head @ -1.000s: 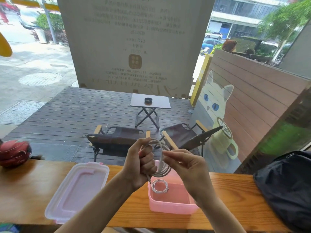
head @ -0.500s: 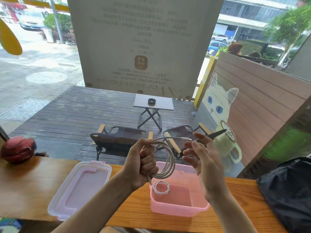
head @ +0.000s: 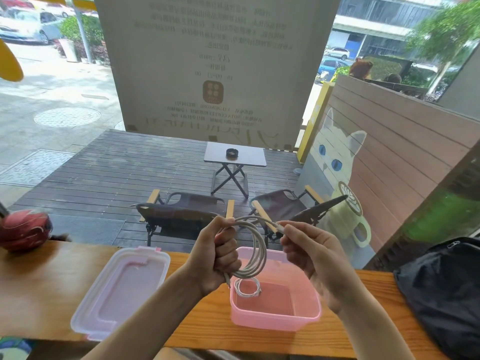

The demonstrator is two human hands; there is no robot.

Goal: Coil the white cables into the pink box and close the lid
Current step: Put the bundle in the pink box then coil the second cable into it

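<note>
Above the pink box (head: 275, 317) I see the left hand (head: 217, 258) fisted around a coiled white cable (head: 255, 252), loops hanging over the box's near-left corner. The right hand (head: 315, 258) pinches the cable's free end (plug tip at the fingertips). A smaller coiled cable (head: 247, 287) lies inside the box. The lid (head: 122, 289) rests upside down to the left on the wooden counter (head: 39, 281).
</note>
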